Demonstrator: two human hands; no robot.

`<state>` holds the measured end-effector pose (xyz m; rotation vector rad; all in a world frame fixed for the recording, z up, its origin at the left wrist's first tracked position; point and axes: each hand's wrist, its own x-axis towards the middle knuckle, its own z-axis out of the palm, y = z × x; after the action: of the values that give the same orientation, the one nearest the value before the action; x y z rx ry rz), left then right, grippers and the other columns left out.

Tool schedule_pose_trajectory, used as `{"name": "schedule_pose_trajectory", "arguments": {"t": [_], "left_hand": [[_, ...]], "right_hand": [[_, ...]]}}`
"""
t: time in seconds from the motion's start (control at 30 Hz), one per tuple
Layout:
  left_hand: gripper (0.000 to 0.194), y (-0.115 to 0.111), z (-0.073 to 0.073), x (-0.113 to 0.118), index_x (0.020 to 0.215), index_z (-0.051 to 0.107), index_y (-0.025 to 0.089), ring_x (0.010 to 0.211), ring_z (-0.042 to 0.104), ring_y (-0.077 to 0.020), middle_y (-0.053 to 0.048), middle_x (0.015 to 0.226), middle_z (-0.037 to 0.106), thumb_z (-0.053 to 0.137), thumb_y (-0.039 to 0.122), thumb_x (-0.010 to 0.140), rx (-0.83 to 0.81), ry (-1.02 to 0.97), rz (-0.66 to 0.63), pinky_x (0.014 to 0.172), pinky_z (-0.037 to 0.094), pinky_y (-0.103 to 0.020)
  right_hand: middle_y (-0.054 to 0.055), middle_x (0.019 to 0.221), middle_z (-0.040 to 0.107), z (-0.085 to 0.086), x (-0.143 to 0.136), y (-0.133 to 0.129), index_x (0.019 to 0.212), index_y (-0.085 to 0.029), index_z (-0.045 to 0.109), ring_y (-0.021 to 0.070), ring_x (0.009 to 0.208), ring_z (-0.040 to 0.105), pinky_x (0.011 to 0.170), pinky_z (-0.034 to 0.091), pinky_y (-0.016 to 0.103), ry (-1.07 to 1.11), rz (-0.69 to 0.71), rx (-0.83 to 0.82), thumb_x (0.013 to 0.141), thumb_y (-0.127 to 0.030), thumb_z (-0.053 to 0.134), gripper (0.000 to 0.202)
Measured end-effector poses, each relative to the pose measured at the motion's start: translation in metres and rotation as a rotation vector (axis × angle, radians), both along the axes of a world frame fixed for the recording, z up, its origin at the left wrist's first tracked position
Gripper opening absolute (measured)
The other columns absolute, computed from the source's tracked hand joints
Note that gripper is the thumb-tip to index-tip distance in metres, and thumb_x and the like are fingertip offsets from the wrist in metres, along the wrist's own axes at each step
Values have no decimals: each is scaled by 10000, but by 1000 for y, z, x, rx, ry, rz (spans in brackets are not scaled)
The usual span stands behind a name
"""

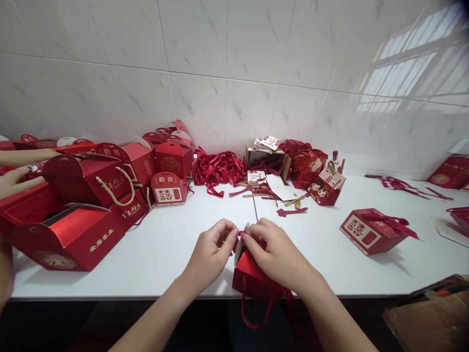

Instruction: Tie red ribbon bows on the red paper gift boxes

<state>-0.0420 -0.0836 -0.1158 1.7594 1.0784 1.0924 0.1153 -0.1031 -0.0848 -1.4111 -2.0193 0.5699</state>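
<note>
At the front edge of the white table [190, 274], a small red gift box [252, 274] stands under my hands. A twisted red cord handle [256, 323] hangs from its near side, over the table edge. My left hand [214, 247] pinches a red ribbon [241, 234] by the raised flap at the box's upper left. My right hand [274, 249] is closed on that flap, thumb and fingertips against it, and rests over the box top. The ribbon's far end is hidden behind the fingers.
Several red gift boxes [95, 239] crowd the left, where another person's hands [22, 171] work. Behind lie a heap of red ribbons [220, 166], a carton with cards [269, 156] and loose tags [291, 211]. A bow-tied box [375, 232] sits at right, above a brown carton [432, 318].
</note>
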Motion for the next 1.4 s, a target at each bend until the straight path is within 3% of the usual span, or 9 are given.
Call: {"name": "schedule_pose_trajectory", "arguments": {"t": [0.2, 0.33, 0.47, 0.57, 0.63, 0.9, 1.0, 1.23, 1.4], "left_hand": [[161, 21, -7, -55, 809, 529, 215, 730, 623, -238, -42, 746, 644, 435, 334, 864, 43, 508, 385, 675, 447, -337], [189, 34, -15, -90, 827, 583, 177, 917, 569, -390, -165, 939, 641, 408, 248, 815, 123, 952, 662, 745, 419, -481], [206, 32, -17, -61, 935, 589, 201, 1032, 535, -294, -99, 1030, 614, 430, 300, 849, 305, 538, 406, 914, 393, -438], [200, 23, -18, -21, 941, 540, 216, 971, 555, -206, -46, 987, 588, 441, 381, 886, 149, 183, 17, 871, 438, -330], [197, 16, -20, -3, 905, 499, 217, 893, 543, -173, -22, 930, 549, 449, 407, 893, 24, 87, -102, 778, 455, -279], [318, 5, -22, -13, 698, 424, 200, 607, 391, -117, 43, 655, 413, 491, 470, 850, -183, 35, -60, 564, 341, -230], [361, 9, -17, -26, 598, 454, 187, 578, 377, -119, 40, 588, 410, 565, 473, 789, -156, 96, 17, 560, 321, -238], [349, 10, -23, -33, 650, 479, 190, 555, 387, -111, 43, 612, 426, 583, 501, 768, -188, 65, 49, 538, 333, -222], [292, 5, -34, -40, 647, 495, 201, 683, 502, -151, 5, 734, 499, 551, 432, 817, 61, 149, 239, 639, 402, -245]], "right_hand": [[50, 1049, 578, -10, 43, -27, 995, -244, 604, 195, 1017, 537, 905, 394, 334, 242, -283, 267, 898, -391, 484, 212], [38, 1021, 610, -33, 74, -51, 944, -248, 607, 191, 978, 559, 863, 410, 304, 256, -442, 162, 899, -453, 465, 253], [52, 971, 620, -51, 67, -55, 930, -225, 594, 203, 947, 566, 839, 417, 311, 288, -376, -20, 909, -501, 408, 334], [31, 871, 610, -54, 49, -49, 839, -217, 532, 188, 844, 565, 749, 423, 298, 326, -302, -136, 907, -519, 398, 337], [2, 773, 572, -55, 39, -43, 782, -219, 470, 166, 732, 536, 655, 409, 277, 376, -297, -195, 898, -537, 407, 344], [-116, 537, 340, -73, 30, -21, 763, -238, 330, 66, 425, 258, 414, 200, 194, 871, -161, -384, 799, -581, 551, 409], [-131, 534, 303, -76, 40, -15, 788, -243, 327, 53, 432, 176, 424, 135, 191, 951, -209, -298, 725, -516, 672, 444], [-101, 578, 285, -75, 50, -12, 733, -231, 354, 81, 497, 241, 485, 219, 222, 778, -273, -89, 683, -508, 696, 442], [-47, 624, 363, -75, 60, -22, 619, -224, 329, 126, 570, 390, 541, 327, 260, 453, -347, 56, 803, -491, 583, 412]]}}
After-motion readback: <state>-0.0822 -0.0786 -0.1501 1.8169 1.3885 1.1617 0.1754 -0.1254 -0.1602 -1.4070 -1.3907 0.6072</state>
